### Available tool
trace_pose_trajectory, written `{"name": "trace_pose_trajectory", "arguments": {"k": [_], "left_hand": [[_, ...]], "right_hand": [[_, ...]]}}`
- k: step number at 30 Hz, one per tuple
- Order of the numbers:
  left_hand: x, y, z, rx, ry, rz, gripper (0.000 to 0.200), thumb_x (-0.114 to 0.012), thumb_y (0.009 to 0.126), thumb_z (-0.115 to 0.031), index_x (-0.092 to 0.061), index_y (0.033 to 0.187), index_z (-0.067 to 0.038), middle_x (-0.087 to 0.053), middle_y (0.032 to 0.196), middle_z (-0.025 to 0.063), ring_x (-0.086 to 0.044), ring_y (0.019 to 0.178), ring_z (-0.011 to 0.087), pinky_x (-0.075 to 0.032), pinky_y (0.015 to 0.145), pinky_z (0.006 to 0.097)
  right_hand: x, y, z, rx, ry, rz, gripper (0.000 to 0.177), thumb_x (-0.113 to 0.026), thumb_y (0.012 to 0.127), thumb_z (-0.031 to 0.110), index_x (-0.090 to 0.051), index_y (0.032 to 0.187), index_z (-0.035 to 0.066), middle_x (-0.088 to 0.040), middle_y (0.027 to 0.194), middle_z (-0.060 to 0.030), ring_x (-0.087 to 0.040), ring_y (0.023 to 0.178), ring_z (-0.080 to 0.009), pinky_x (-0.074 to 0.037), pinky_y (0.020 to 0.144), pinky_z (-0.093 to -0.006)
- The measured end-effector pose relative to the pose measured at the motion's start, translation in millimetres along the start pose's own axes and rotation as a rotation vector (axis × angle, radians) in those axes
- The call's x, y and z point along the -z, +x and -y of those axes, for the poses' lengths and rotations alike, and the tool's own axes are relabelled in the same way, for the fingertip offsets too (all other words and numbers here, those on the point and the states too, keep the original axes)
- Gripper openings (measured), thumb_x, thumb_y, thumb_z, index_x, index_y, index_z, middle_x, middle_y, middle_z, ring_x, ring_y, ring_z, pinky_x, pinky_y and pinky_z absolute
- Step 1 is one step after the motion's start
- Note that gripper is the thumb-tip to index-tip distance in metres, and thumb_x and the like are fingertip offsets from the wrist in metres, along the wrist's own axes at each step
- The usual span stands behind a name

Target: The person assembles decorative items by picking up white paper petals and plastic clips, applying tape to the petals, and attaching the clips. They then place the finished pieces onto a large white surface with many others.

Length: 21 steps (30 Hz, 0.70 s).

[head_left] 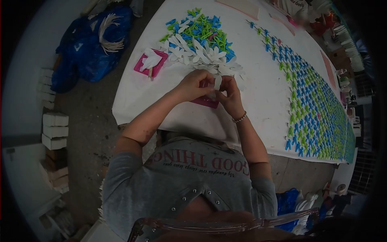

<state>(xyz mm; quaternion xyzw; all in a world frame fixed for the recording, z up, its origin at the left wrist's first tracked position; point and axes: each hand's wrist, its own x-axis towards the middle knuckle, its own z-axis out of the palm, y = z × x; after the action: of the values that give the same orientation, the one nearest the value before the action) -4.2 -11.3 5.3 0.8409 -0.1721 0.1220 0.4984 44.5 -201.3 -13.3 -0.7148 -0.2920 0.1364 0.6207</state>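
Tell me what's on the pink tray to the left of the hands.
On the tray lies a crumpled-looking white thing, with a short stick-like piece at the near edge. Whatever lies beneath the white thing is covered.

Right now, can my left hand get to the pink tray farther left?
Likely yes: bare white tabletop lies between your left hand and the pink tray, though that hand seems busy with a small white piece and may need to let go first.
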Motion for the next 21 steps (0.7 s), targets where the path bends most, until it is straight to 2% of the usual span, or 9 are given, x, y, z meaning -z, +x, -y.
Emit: {"name": "trace_pose_trajectory", "arguments": {"k": [2,3,5,9,11,12,14,16,21], "left_hand": [[3,3,-2,0.246,-0.298,-0.014,0.018,-0.066,0.076,-0.008,-0.056,0.091,-0.007,-0.058,0.084,0.003,-0.054,0.074,0.0138,-0.045,0.067,0.0275],[6,5,-2,0.246,-0.299,-0.016,0.018,-0.066,0.076,-0.008,-0.056,0.091,-0.007,-0.058,0.084,0.003,-0.054,0.074,0.0138,-0.045,0.067,0.0275],[11,8,1,0.233,-0.356,0.091,0.028,-0.063,0.078,0.0,-0.05,0.103,-0.006,-0.053,0.095,0.001,-0.053,0.088,0.0083,-0.046,0.079,0.0237],[14,4,4,0.233,-0.42,0.12,0.028,-0.062,0.078,0.001,-0.05,0.102,-0.006,-0.053,0.099,0.0013,-0.053,0.088,0.0084,-0.047,0.079,0.0238],[10,0,11,0.088,-0.265,0.059,0.023,-0.065,0.072,-0.007,-0.054,0.093,-0.004,-0.058,0.085,0.0067,-0.058,0.076,0.0148,-0.048,0.067,0.0274],[10,0,10,0.089,-0.266,0.062,0.023,-0.065,0.072,-0.007,-0.054,0.093,-0.004,-0.058,0.085,0.0067,-0.058,0.076,0.0148,-0.048,0.067,0.0274],[10,-2,6,0.105,-0.067,0.163,0.022,-0.065,0.072,-0.003,-0.053,0.091,-0.005,-0.057,0.082,0.0044,-0.055,0.075,0.0135,-0.047,0.068,0.026],[4,-1,5,0.083,-0.051,0.138,0.021,-0.066,0.07,-0.005,-0.054,0.088,-0.004,-0.057,0.079,0.0051,-0.055,0.072,0.0152,-0.047,0.065,0.0272],[-10,3,5,0.0,0.001,0.111,0.021,-0.066,0.068,-0.006,-0.054,0.085,-0.005,-0.058,0.076,0.005,-0.055,0.066,0.0174,-0.046,0.059,0.0297]], "right_hand": [[-3,0,1,0.072,-0.091,-0.002,0.04,-0.059,0.077,-0.008,-0.047,0.113,0.006,-0.051,0.093,0.0007,-0.049,0.083,-0.0086,-0.043,0.077,-0.0225],[-5,0,7,0.066,-0.131,0.007,0.04,-0.059,0.077,-0.007,-0.047,0.113,0.006,-0.052,0.092,0.0003,-0.049,0.083,-0.0091,-0.043,0.078,-0.0232],[-6,0,11,0.06,-0.173,0.018,0.039,-0.059,0.077,-0.006,-0.047,0.112,0.006,-0.052,0.092,-0.0001,-0.049,0.083,-0.0097,-0.043,0.078,-0.0238],[0,-1,5,0.131,-0.245,0.071,0.037,-0.06,0.075,-0.005,-0.05,0.109,0.005,-0.054,0.092,-0.0013,-0.05,0.082,-0.0111,-0.044,0.076,-0.0255],[7,-4,4,0.169,-0.299,0.078,0.037,-0.06,0.075,-0.005,-0.051,0.108,0.006,-0.054,0.092,-0.0017,-0.051,0.081,-0.012,-0.044,0.076,-0.026],[10,-6,7,0.183,-0.371,0.09,0.037,-0.061,0.073,-0.005,-0.051,0.108,0.006,-0.055,0.091,-0.0024,-0.052,0.08,-0.0135,-0.045,0.075,-0.0265],[14,-7,10,0.195,-0.444,0.101,0.038,-0.061,0.072,-0.006,-0.051,0.107,0.006,-0.055,0.09,-0.0031,-0.052,0.079,-0.015,-0.045,0.074,-0.027],[18,-8,11,0.25,-0.444,0.078,0.04,-0.063,0.065,-0.005,-0.053,0.102,0.006,-0.056,0.082,-0.0075,-0.055,0.074,-0.0234,-0.046,0.066,-0.0326],[28,-10,19,0.229,-0.505,0.06,0.042,-0.064,0.063,-0.004,-0.053,0.103,0.006,-0.055,0.08,-0.0063,-0.054,0.073,-0.0227,-0.045,0.065,-0.0325]]}}
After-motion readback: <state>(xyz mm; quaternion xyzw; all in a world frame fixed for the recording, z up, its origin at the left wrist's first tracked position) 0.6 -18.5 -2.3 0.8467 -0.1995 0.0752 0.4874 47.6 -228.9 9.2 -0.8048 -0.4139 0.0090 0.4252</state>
